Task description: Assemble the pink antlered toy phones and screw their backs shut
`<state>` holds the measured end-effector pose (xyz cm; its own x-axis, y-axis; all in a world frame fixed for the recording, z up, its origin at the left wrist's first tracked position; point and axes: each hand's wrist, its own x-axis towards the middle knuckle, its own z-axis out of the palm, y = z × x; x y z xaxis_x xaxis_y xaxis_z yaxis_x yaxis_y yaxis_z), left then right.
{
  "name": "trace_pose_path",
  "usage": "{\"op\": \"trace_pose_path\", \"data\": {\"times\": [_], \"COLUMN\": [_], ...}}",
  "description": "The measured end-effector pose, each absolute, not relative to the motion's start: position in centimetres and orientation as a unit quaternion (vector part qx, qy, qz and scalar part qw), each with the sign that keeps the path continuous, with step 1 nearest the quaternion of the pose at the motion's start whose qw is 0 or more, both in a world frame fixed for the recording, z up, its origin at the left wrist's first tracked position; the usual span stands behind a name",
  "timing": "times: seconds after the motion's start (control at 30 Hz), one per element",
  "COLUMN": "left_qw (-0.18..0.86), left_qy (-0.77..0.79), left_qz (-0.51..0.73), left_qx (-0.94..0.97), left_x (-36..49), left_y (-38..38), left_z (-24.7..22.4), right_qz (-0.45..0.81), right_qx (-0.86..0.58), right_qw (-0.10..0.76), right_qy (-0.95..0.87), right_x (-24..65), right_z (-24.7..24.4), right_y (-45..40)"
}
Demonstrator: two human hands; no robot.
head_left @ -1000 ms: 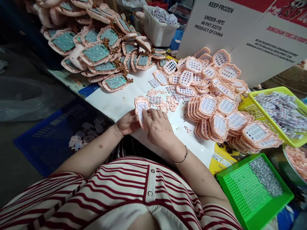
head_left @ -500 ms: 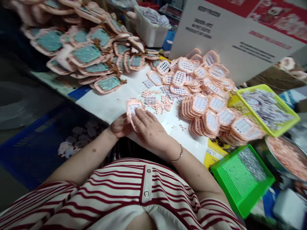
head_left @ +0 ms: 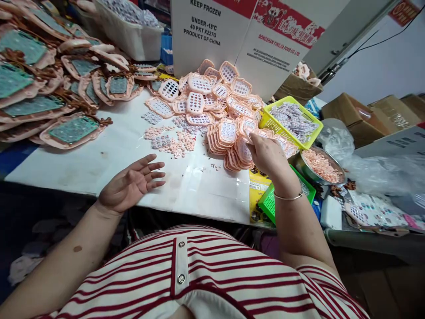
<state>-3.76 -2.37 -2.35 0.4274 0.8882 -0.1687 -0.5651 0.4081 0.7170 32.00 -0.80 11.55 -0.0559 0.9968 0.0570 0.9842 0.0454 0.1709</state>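
Observation:
Palm up and fingers spread, my left hand (head_left: 133,184) is above the white tabletop (head_left: 189,188) near its front edge, with nothing in it. My right hand (head_left: 268,153) reaches over the stacked pink plastic panels (head_left: 227,133), its fingers closed at the edge of a pink panel (head_left: 248,126) with a pale keypad face. The fingertips are partly hidden behind the hand. Small pink buttons (head_left: 186,144) and grey-white keypad pieces (head_left: 161,141) lie between my hands. Behind them is a loose heap of pink panels (head_left: 201,84).
Pink frames with teal faces (head_left: 75,130) are piled at the left. A yellow basket (head_left: 317,128) of keypad pieces, a metal bowl (head_left: 341,179) of pink parts and a green basket (head_left: 267,204) stand at the right. A large printed carton (head_left: 206,53) stands behind.
My hands have parted. The left one opened and moved left, while the right one went right to the panel stacks. The pink panel held between them has left that spot. The view has turned right.

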Motion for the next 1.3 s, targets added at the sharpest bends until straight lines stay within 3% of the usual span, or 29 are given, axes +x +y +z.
{"op": "trace_pose_path", "data": {"times": [0.17, 0.33, 0.53, 0.7, 0.83, 1.3], "left_qw": [0.790, 0.801, 0.816, 0.831, 0.840, 0.829], "left_qy": [0.279, 0.261, 0.229, 0.190, 0.158, 0.162], "left_qz": [0.462, 0.464, 0.464, 0.463, 0.462, 0.476], "left_qx": [0.291, 0.275, 0.257, 0.244, 0.235, 0.244], "left_x": [-3.7, -3.5, -3.3, -3.2, -3.1, -2.1], "left_y": [-2.4, -2.3, -2.1, -1.8, -1.7, -0.9], "left_z": [-2.5, -2.6, -2.9, -3.2, -3.5, -3.9], "right_qz": [0.064, 0.087, 0.060, 0.014, -0.004, -0.033], "right_qx": [0.652, 0.640, 0.597, 0.713, 0.731, 0.809], "right_qw": [0.145, 0.104, 0.097, -0.013, -0.046, -0.157], "right_qy": [0.742, 0.756, 0.794, 0.701, 0.681, 0.565], "right_x": [32.7, 31.1, 24.0, 18.7, 18.0, 17.1], "right_z": [10.7, 12.8, 12.3, 6.7, 3.7, 3.5], "right_y": [-1.8, 0.6, 11.4, 19.9, 22.0, 23.7]}}
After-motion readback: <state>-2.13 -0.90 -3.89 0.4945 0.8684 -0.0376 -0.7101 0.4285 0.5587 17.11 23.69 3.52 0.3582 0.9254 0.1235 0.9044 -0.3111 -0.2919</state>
